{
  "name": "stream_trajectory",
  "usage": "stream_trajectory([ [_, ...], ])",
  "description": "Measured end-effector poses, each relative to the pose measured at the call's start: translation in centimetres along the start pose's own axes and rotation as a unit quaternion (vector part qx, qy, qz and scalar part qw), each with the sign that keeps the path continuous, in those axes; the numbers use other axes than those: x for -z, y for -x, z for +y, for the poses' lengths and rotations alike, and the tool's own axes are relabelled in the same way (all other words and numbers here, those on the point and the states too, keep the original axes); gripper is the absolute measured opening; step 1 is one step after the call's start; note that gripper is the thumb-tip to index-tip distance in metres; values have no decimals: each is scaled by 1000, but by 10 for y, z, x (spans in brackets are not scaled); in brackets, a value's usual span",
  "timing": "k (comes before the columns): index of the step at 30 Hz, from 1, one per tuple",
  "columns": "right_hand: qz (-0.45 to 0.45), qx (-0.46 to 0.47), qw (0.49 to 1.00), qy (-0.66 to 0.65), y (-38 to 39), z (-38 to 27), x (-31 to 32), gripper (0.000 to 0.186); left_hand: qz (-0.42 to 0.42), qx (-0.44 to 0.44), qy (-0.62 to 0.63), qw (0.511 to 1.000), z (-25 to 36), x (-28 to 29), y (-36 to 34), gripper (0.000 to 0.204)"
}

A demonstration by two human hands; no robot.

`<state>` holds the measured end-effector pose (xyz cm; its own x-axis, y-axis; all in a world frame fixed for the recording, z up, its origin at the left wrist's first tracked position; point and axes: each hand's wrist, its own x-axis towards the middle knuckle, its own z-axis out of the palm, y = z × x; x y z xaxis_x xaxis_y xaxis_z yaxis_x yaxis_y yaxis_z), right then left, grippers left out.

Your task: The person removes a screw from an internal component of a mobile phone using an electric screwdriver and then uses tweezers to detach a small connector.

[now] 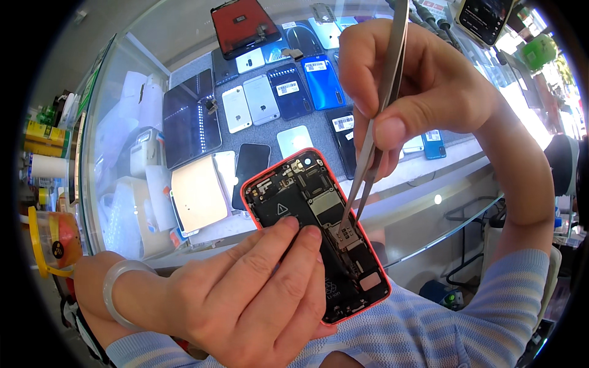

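An opened smartphone with a red-orange frame lies tilted in front of me, its battery and circuit board bare. My left hand grips it from the lower left, with two fingertips resting on the battery and the thumb partly hidden under the near edge. Metal tweezers are pinched in my right hand, above and right of the phone. Their tips reach down to a silvery metal slot on the board; contact cannot be told for certain.
Under the phone is a glass display case with several phones and a dark tablet. A red-backed screen panel lies at the far side. A lit phone stands far right; a yellow-rimmed container is at left.
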<state>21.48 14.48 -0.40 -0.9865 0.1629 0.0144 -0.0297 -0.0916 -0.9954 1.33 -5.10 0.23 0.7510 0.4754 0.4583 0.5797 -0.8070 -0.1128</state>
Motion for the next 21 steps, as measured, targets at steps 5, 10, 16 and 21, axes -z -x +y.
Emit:
stream_trajectory([
  [5,-4,27,999,19,-2,2,-2,22,-33,13,-6,999,3,3,-1,50],
  [10,-53,-27,985,-164,-11,3,-2,18,-78,-8,-63,995,5,12,-8,39],
  [16,-30,-42,985,-163,-9,3,4,18,-55,1,-57,997,7,5,-5,37],
  [21,45,97,994,10,-4,-26,3,28,-1,-21,-52,998,3,-5,4,41],
])
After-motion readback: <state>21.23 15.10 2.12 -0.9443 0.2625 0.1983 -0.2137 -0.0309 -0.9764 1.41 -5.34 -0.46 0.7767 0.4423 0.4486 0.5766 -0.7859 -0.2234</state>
